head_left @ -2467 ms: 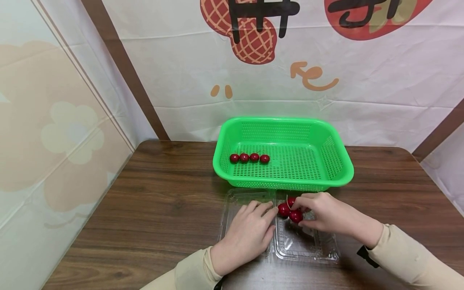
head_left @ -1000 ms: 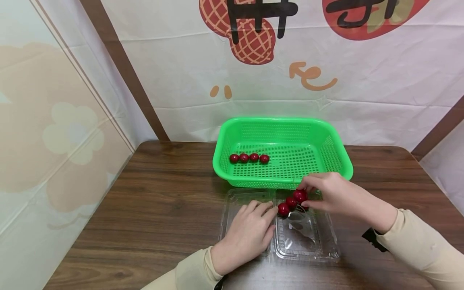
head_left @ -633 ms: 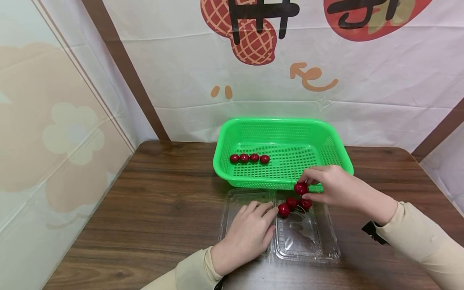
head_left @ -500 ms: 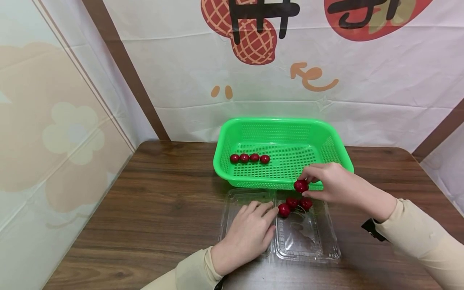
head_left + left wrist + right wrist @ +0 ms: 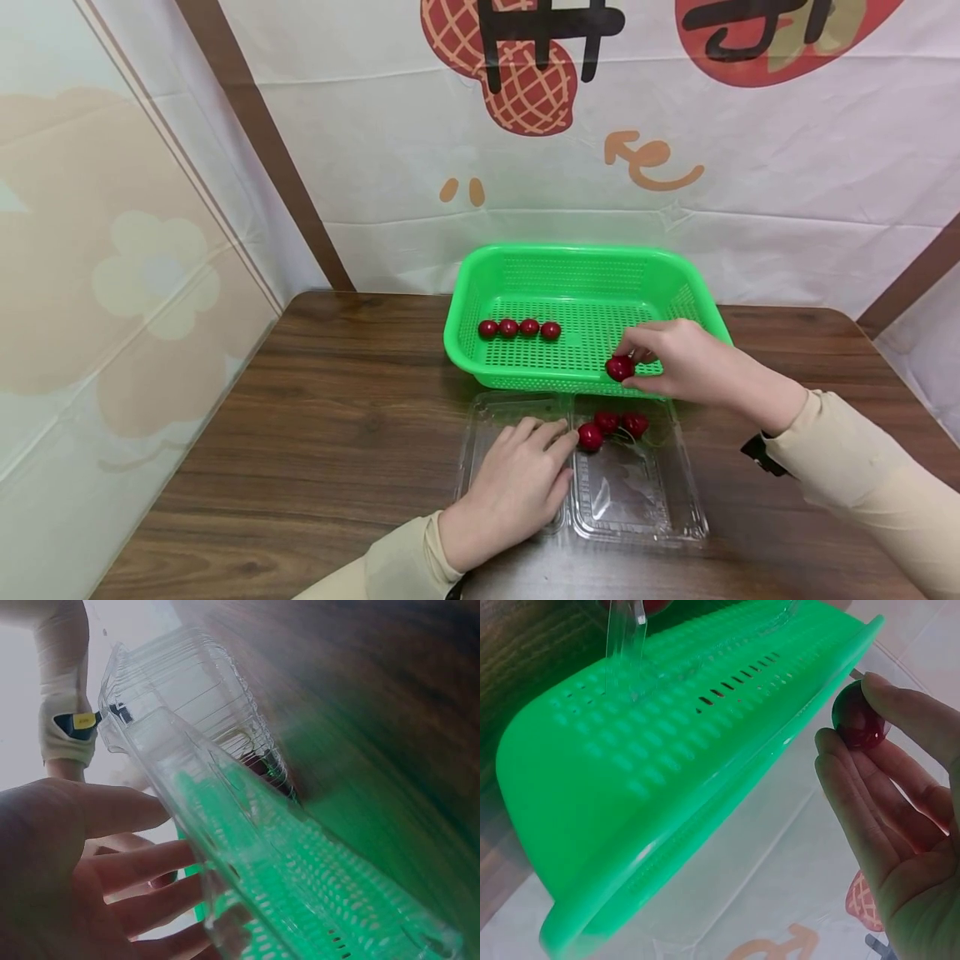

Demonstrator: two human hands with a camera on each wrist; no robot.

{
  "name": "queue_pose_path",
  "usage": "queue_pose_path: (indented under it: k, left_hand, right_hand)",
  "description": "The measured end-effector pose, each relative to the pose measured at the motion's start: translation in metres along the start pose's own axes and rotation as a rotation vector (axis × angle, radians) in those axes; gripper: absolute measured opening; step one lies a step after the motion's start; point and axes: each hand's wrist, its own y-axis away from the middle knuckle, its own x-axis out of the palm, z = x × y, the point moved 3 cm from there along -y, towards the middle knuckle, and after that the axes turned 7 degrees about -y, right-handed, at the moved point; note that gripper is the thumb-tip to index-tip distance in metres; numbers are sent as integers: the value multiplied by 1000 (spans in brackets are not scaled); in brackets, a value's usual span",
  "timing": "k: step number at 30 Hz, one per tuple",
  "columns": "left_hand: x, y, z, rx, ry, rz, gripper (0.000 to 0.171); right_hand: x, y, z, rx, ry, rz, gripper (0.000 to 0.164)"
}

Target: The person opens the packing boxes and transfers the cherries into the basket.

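A dark red cherry point(image 5: 619, 368) is pinched between the thumb and fingertips of my right hand point(image 5: 693, 367), over the front rim of the green basket point(image 5: 540, 379). The right wrist view shows the same cherry point(image 5: 857, 718) at my fingertips, outside the basket's rim. Three more cherries point(image 5: 590, 437) lie in the right half of an opened clear plastic clamshell box point(image 5: 626, 517), their stems partly visible. My left hand point(image 5: 517, 483) rests with spread, relaxed fingers on the box's left half. In the left wrist view its fingers lie along the clear plastic wall point(image 5: 176, 802).
Several cherries point(image 5: 528, 327) sit in a row on the left of the basket's mesh floor. The basket stands at the back of the brown wooden table point(image 5: 337, 433), directly behind the clamshell box. A printed cloth point(image 5: 375, 150) hangs behind the table.
My right hand has picked a cherry out of the cluster in the clamshell box and lifted it up and back to the basket's front rim. My left hand has stayed in place.
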Motion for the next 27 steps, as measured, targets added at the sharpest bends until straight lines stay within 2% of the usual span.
queue_pose_path:
  k: [20, 27]
  left_hand:
    - [0, 0, 0, -5, 9, 9, 34]
    - [0, 0, 0, -2, 6, 5, 34]
  right_hand:
    - [1, -15, -18, 51, -9, 30, 25]
    - [2, -21, -24, 94, -28, 57, 24]
